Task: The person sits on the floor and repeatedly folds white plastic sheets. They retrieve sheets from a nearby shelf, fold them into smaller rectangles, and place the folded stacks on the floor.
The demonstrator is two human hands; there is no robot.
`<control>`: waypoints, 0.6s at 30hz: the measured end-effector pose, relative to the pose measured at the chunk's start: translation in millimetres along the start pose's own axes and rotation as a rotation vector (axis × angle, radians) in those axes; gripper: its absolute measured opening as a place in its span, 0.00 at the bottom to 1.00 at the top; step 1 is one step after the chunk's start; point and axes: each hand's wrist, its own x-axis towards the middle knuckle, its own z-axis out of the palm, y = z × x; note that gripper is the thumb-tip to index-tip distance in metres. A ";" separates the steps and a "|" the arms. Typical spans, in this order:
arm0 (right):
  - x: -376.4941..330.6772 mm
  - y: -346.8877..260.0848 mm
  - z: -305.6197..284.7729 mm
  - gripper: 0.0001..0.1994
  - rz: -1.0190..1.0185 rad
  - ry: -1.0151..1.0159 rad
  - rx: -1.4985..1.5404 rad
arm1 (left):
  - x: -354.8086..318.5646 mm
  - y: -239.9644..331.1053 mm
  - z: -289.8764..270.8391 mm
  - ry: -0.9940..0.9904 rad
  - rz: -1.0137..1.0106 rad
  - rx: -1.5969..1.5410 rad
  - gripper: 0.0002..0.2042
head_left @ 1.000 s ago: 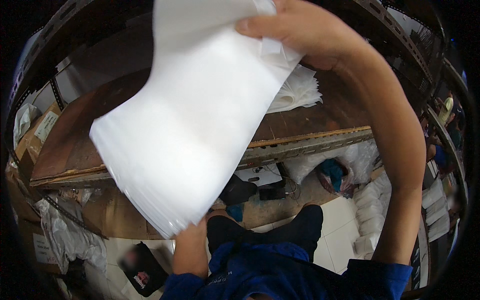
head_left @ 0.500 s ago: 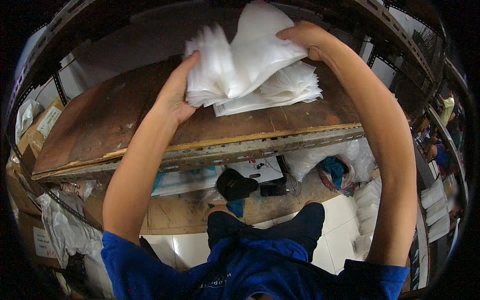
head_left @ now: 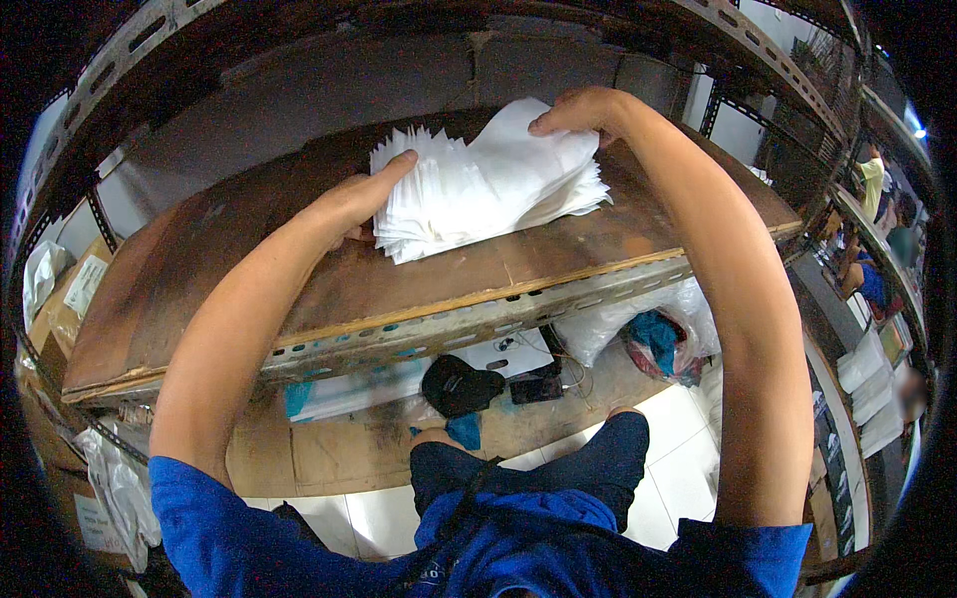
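A thick bundle of thin, soft white sheets (head_left: pixel 483 194) lies on the brown wooden board (head_left: pixel 209 269) before me; whether they are foam sheets or flat bags I cannot tell. Its left end is fanned into many loose edges. My left hand (head_left: pixel 377 196) grips that end, thumb on top and fingers hidden behind and below. At the far right, my right hand (head_left: pixel 578 112) pinches a raised corner of the upper sheets, so they curve up from the rest. The lower stack is mostly covered.
A perforated metal rail (head_left: pixel 459 324) edges the board. Below are a black cap (head_left: pixel 459 387), a phone-like dark device (head_left: pixel 536 389) and plastic bags (head_left: pixel 598 329). Metal shelving (head_left: pixel 150 40) frames the space. Cardboard boxes (head_left: pixel 75 289) stand left; people (head_left: pixel 872 269) sit far right.
Both hands have come down and nearer with the white bundle, from above the lower stack onto it. The sheets' left edges, blurred before, now lie fanned. Both hands keep their grip.
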 end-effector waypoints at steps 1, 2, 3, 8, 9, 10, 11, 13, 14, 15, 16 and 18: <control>10.6 9.9 -1.5 0.40 0.060 -0.018 0.028 | 7.9 -1.4 -0.3 -0.016 0.017 -0.006 0.48; 29.5 23.9 -0.2 0.39 0.121 -0.036 0.056 | 14.4 -2.1 0.5 -0.032 0.035 -0.013 0.48; 34.7 23.3 3.1 0.37 0.174 -0.062 0.082 | 11.8 1.8 3.3 0.016 0.028 0.022 0.46; 38.1 35.9 17.3 0.45 0.118 -0.231 0.197 | 17.7 13.5 15.4 0.176 -0.016 0.097 0.44; 40.2 38.7 17.3 0.46 0.127 -0.244 0.195 | 24.3 12.7 15.5 0.167 -0.019 0.107 0.45; 42.3 41.6 17.2 0.46 0.136 -0.258 0.193 | 30.9 12.8 15.3 0.158 -0.024 0.117 0.45; 44.4 44.6 17.8 0.46 0.143 -0.223 0.189 | 35.9 10.7 14.3 0.150 -0.028 0.126 0.46; 43.7 47.8 22.7 0.46 0.159 -0.157 0.180 | 24.4 22.8 20.0 0.204 -0.021 0.221 0.47; 42.2 50.3 24.4 0.46 0.164 -0.132 0.185 | 21.0 28.5 24.3 0.228 -0.014 0.266 0.48; 39.3 48.0 25.8 0.46 0.158 -0.106 0.193 | 22.7 29.2 23.1 0.238 -0.026 0.267 0.48; 36.6 45.1 27.4 0.46 0.151 -0.082 0.202 | 27.4 29.2 21.3 0.248 -0.039 0.268 0.49; 26.9 41.1 25.7 0.45 0.093 -0.097 0.200 | 25.9 32.6 23.8 0.273 -0.049 0.278 0.49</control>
